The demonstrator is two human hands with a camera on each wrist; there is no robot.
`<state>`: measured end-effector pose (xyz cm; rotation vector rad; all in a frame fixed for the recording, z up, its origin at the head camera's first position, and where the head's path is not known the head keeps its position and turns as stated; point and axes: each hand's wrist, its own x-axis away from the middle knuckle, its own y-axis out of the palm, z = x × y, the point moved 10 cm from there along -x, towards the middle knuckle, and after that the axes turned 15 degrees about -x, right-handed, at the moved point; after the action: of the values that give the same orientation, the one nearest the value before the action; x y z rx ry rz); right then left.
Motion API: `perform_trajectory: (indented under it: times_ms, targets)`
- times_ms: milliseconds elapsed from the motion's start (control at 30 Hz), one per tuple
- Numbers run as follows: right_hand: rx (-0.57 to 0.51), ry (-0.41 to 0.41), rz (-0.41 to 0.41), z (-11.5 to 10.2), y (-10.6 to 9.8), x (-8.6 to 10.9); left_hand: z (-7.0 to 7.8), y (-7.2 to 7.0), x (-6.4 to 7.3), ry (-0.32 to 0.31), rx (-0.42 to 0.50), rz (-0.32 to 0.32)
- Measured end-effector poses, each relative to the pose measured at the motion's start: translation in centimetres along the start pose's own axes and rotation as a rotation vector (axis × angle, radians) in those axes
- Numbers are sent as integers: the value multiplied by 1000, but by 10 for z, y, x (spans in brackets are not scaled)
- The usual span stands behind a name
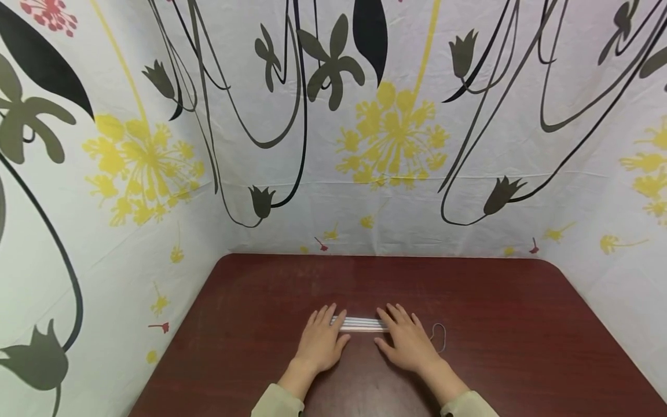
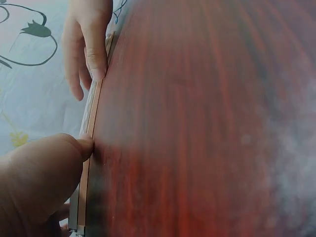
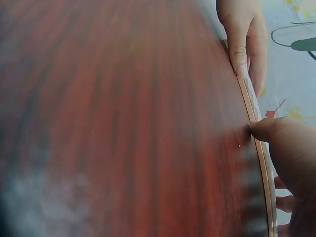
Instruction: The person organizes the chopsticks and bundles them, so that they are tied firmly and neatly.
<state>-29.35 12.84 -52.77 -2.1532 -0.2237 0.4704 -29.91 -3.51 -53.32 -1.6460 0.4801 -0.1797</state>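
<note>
A narrow bundle of pale strips [image 1: 363,324] lies crosswise on the table, with a copper-coloured near edge in both wrist views. My left hand [image 1: 319,343] holds its left end, thumb at the near edge and fingers reaching over to the far side. At the other end my right hand [image 1: 408,344] grips it in the same way. In the left wrist view the left thumb [image 2: 85,146] sits against that near edge; the right wrist view has the right thumb [image 3: 261,129] touching it too. Both ends are partly hidden under the hands.
A thin grey cord [image 1: 444,337] forms a loop on the table just right of the right hand. The dark red wooden table [image 1: 292,284] has rounded far corners. White cloth [image 1: 375,220] printed with flowers hangs behind and along both sides.
</note>
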Motion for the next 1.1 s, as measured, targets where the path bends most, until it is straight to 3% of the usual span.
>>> perform_trajectory:
  times_ms: [533, 800, 933, 1100]
  targets:
    - [27, -32, 1, -6, 4, -4, 9, 4, -4, 40, -52, 13]
    - [52, -148, 102, -17, -4, -3, 10, 1, -4, 50, -53, 45]
    - [64, -186, 138, -21, -7, -3, 10, 0, -4, 60, -61, 77]
    - [68, -197, 153, -22, -9, -4, 12, -7, -4, 88, -94, 169]
